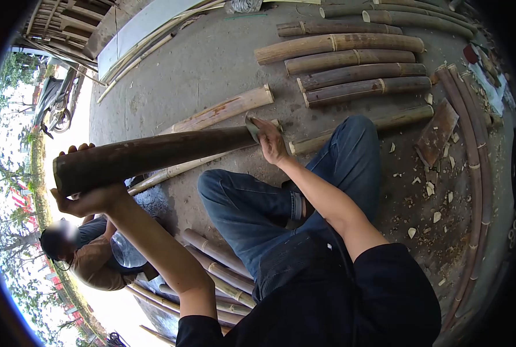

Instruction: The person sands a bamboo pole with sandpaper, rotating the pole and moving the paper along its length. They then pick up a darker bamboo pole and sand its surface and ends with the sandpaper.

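A long dark brown bamboo pole [154,151] is held up across the view, its thicker end at the left. My left hand [90,196] grips that thick end from below, with fingertips showing over the top edge. At the other end, my right hand [271,140] is closed on a thin grey-green piece [251,128], which looks like cloth or sandpaper and is pressed against the bamboo. Its exact kind I cannot make out. Just behind lies a pale, scraped bamboo length [226,108] on the ground. My crossed legs in jeans [246,202] are below the pole.
Several cut bamboo lengths [356,59] lie in a row at the upper right. More bamboo pieces [220,270] are beside my left leg. Long poles [473,168], a rusty plate [436,134] and scattered chips [430,189] are at the right. Another person [96,257] sits at the left.
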Demonstrator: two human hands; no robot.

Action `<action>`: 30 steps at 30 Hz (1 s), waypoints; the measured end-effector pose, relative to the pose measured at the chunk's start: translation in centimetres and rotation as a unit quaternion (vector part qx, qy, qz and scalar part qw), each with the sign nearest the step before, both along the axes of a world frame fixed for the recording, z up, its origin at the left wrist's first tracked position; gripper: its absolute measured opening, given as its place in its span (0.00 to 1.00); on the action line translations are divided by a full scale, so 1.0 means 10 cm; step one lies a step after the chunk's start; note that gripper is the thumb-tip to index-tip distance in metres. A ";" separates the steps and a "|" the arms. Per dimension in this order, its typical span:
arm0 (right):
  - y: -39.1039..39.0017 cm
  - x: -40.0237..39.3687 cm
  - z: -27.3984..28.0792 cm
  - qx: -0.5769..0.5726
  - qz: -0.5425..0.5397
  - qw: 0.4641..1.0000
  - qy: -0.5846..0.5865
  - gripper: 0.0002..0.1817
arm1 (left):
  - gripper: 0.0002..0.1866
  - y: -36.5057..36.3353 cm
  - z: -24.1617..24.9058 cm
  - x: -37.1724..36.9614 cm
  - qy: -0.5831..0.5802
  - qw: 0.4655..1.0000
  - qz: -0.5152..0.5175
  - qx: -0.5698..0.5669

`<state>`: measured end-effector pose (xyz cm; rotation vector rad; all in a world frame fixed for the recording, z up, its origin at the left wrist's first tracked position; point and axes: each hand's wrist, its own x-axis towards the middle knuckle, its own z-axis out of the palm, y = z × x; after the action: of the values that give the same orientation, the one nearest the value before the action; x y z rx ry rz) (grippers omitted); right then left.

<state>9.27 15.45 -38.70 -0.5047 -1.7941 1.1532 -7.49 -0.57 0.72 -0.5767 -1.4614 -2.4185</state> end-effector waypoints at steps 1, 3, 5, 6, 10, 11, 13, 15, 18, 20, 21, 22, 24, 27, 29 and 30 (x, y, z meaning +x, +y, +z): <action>0.08 -0.04 -0.44 -0.039 -0.014 0.996 -0.083 0.29 | 0.42 0.00 0.00 -0.01 -0.005 1.000 -0.007 0.005; 0.00 -0.02 -0.22 -0.049 -0.009 0.996 -0.068 0.29 | 0.42 0.01 0.01 0.01 0.005 1.000 -0.016 0.003; -0.14 0.01 0.18 -0.030 0.003 0.999 -0.017 0.30 | 0.42 0.04 -0.01 0.05 0.006 1.000 -0.021 -0.003; -0.20 0.09 0.22 -0.037 0.008 0.999 -0.023 0.30 | 0.42 0.06 0.01 0.08 0.002 1.000 0.000 -0.015; 0.10 0.08 -0.32 0.000 0.016 0.999 -0.052 0.28 | 0.42 -0.06 -0.02 -0.01 0.010 1.000 -0.010 -0.008; 0.17 0.10 -0.27 0.006 0.019 0.997 -0.078 0.28 | 0.42 -0.08 0.00 -0.02 0.022 0.999 -0.026 -0.009; 0.06 0.09 -0.21 -0.004 0.021 0.998 -0.065 0.26 | 0.42 -0.11 -0.03 -0.05 0.024 0.999 -0.025 -0.010; -0.18 0.10 0.33 -0.002 0.037 0.999 -0.006 0.25 | 0.41 -0.18 -0.06 -0.09 0.013 0.999 -0.031 0.001; -0.05 0.18 0.18 0.039 0.061 0.997 -0.033 0.25 | 0.40 -0.16 -0.05 -0.10 0.004 1.000 0.009 -0.009; 0.22 0.16 -0.47 0.013 0.035 0.994 -0.101 0.24 | 0.40 -0.21 -0.06 -0.18 0.017 1.000 -0.007 0.001; 0.27 0.18 -0.47 0.025 0.038 0.991 -0.127 0.24 | 0.40 -0.27 -0.09 -0.20 0.022 1.000 -0.018 0.004; 0.28 0.20 -0.47 0.036 0.041 0.987 -0.154 0.24 | 0.40 -0.32 -0.12 -0.23 0.024 0.999 -0.028 0.006; -0.02 0.15 0.04 0.025 0.022 0.992 -0.121 0.25 | 0.41 -0.26 -0.10 -0.15 0.018 1.000 -0.013 -0.004; 0.00 0.20 0.11 0.048 0.030 0.993 -0.101 0.25 | 0.42 -0.17 -0.07 -0.09 -0.002 0.999 0.031 -0.010; 0.19 0.22 0.01 0.074 0.010 0.981 -0.179 0.24 | 0.41 -0.21 -0.07 -0.12 0.004 1.000 0.003 0.001; 0.20 0.18 -0.02 0.076 0.009 0.982 -0.175 0.24 | 0.41 -0.22 -0.06 -0.13 0.008 1.000 -0.023 0.012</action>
<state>11.03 17.43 -38.86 -0.6301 -2.1728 0.9717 -8.84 -2.80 0.09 -0.6287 -1.4268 -2.4561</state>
